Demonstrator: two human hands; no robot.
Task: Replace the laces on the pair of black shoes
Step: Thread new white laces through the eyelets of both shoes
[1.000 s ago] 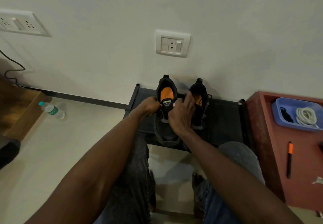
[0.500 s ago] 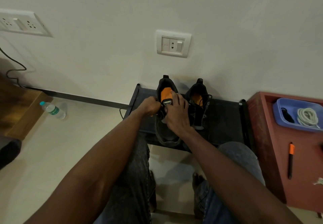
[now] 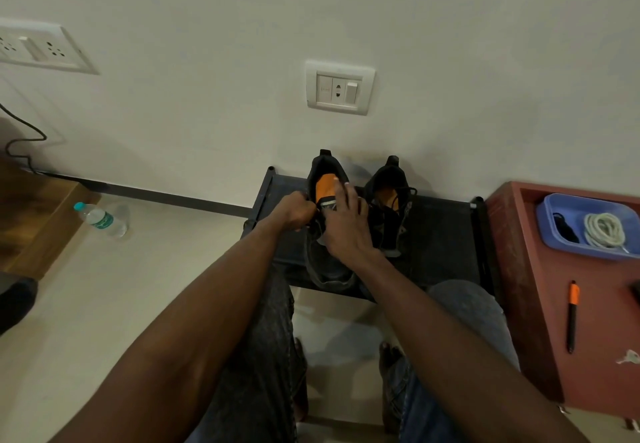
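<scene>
Two black shoes with orange insoles stand side by side on a low black rack [image 3: 443, 231] against the wall. My left hand [image 3: 294, 212] is curled at the left side of the left shoe [image 3: 327, 269], gripping its edge near the tongue. My right hand [image 3: 346, 224] lies over that shoe's tongue and lace area, fingers reaching into the opening. The right shoe [image 3: 389, 200] stands untouched with a black lace loose on it. A coil of white lace [image 3: 604, 229] and a dark bundle [image 3: 564, 229] lie in a blue tray [image 3: 550, 207].
The blue tray sits on a red-brown side table [image 3: 595, 304] at the right, with an orange-and-black pen [image 3: 572, 316] and keys [image 3: 628, 359]. A water bottle [image 3: 100, 219] lies on the floor at left. My knees and bare feet are below the rack.
My right hand has slid from between the two shoes leftward onto the left shoe's tongue, fingers now reaching further up. My left hand stays at the shoe's left side.
</scene>
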